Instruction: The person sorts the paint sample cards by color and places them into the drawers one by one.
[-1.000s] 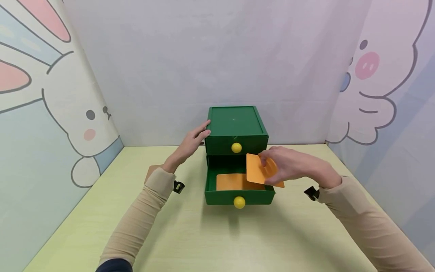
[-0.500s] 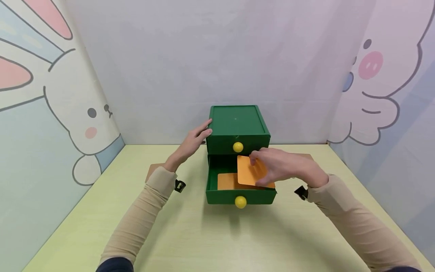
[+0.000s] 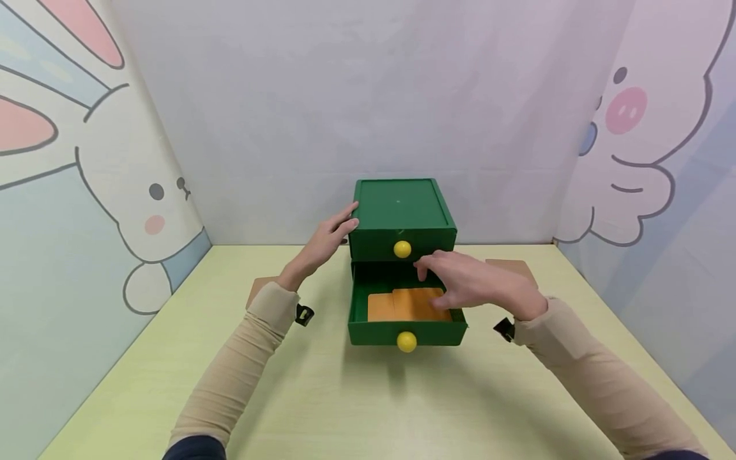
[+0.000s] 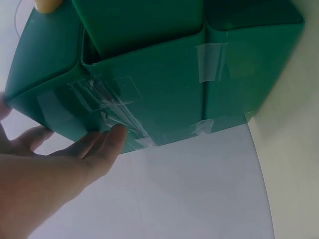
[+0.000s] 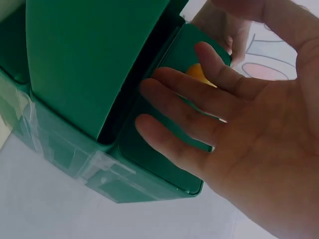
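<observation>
A green drawer cabinet (image 3: pixel 400 207) with yellow knobs stands at the middle back of the table. Below its top drawer, another drawer (image 3: pixel 374 333) is pulled out. One orange card (image 3: pixel 380 308) lies inside on the left, and a second orange card (image 3: pixel 413 305) overlaps it on the right. My right hand (image 3: pixel 474 279) hovers over the drawer's right side, fingers spread and bent, nothing between them; its palm shows in the right wrist view. With fingers extended, my left hand (image 3: pixel 322 246) rests against the cabinet's upper left side. Clear tape (image 4: pixel 212 62) joins the tiers.
Flat brown pieces lie on the table on both sides: one left piece (image 3: pixel 261 289) partly behind the left wrist, one right piece (image 3: pixel 513 271) beyond the right wrist. A pale curtain (image 3: pixel 276 128) hangs behind, with cartoon-printed walls at either side.
My right hand has moved left over the drawer and let go of the orange card it pinched, which now lies on the other card. My left hand stays against the cabinet.
</observation>
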Available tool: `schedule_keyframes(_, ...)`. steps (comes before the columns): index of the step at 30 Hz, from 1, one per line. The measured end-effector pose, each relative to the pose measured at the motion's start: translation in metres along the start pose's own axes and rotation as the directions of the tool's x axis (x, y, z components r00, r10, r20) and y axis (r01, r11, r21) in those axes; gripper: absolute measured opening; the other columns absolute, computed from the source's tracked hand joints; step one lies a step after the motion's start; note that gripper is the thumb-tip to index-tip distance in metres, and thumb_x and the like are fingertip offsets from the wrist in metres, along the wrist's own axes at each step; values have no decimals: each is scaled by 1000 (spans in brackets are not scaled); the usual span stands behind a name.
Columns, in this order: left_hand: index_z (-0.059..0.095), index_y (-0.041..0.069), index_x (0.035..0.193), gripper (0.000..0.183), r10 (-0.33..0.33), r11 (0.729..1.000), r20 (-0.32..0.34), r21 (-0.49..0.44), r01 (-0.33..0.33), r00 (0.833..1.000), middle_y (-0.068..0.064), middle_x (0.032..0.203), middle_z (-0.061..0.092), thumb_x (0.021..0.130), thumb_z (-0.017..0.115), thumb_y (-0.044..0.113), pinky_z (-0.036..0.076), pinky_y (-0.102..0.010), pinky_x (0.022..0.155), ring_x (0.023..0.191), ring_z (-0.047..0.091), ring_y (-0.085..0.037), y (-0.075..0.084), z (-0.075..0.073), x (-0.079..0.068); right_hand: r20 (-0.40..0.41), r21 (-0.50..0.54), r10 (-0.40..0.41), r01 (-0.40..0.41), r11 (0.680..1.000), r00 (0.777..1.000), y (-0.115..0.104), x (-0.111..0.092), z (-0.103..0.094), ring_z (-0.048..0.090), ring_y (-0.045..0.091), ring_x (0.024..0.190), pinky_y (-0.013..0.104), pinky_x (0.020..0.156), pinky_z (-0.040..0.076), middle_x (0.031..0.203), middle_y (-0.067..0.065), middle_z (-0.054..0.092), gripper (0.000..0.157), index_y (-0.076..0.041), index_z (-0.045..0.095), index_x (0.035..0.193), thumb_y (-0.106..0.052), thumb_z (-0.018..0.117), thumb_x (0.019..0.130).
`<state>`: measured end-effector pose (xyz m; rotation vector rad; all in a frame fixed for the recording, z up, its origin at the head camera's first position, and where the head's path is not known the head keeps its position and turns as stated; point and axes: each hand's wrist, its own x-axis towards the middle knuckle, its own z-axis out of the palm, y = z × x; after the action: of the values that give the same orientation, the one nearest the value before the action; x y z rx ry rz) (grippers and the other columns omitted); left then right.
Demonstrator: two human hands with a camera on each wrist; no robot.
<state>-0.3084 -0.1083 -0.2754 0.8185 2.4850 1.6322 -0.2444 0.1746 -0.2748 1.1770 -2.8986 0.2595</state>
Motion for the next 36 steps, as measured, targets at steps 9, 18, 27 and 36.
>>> schedule_keyframes(9, 18, 18, 156, 54, 9, 1000, 3, 14, -9, 1000, -9, 162, 18, 106, 37, 27, 36, -52, 112, 146, 27, -30, -10, 0, 4, -276, 539, -43, 192, 820, 960, -32, -34, 29, 54, 8, 50, 23, 46, 48, 68, -2, 63, 7, -13, 61, 90, -19, 64, 94)
schedule_keyframes(18, 21, 30, 155, 53, 29, 1000, -18, 12, -29, 999, -1, 162, 19, 105, 37, 36, 36, -51, 112, 146, 29, -25, -34, 0, 15, 230, 924, -26, -210, 321, 973, -53, -61, 106, 55, 11, 45, 25, 41, 48, 76, 12, 71, 44, 7, 60, 107, -34, 43, 103)
schedule_keyframes(27, 21, 30, 154, 53, 35, 999, -20, 8, -34, 999, 0, 162, 20, 104, 38, 38, 37, -50, 112, 146, 29, -24, -34, -1, 15, 223, 974, 80, -225, 17, 972, -51, -44, 138, 59, 10, 55, 22, 48, 47, 95, 7, 70, 61, 13, 50, 122, -43, 35, 104)
schedule_keyframes(36, 19, 29, 155, 53, 23, 1000, -19, -2, -23, 1000, -3, 162, 18, 105, 37, 34, 35, -52, 112, 147, 26, -26, -33, 0, 15, 205, 979, 261, -203, -33, 943, -64, -33, 137, 55, 10, 48, 23, 47, 45, 72, -2, 70, 50, -5, 60, 90, -50, 42, 100)
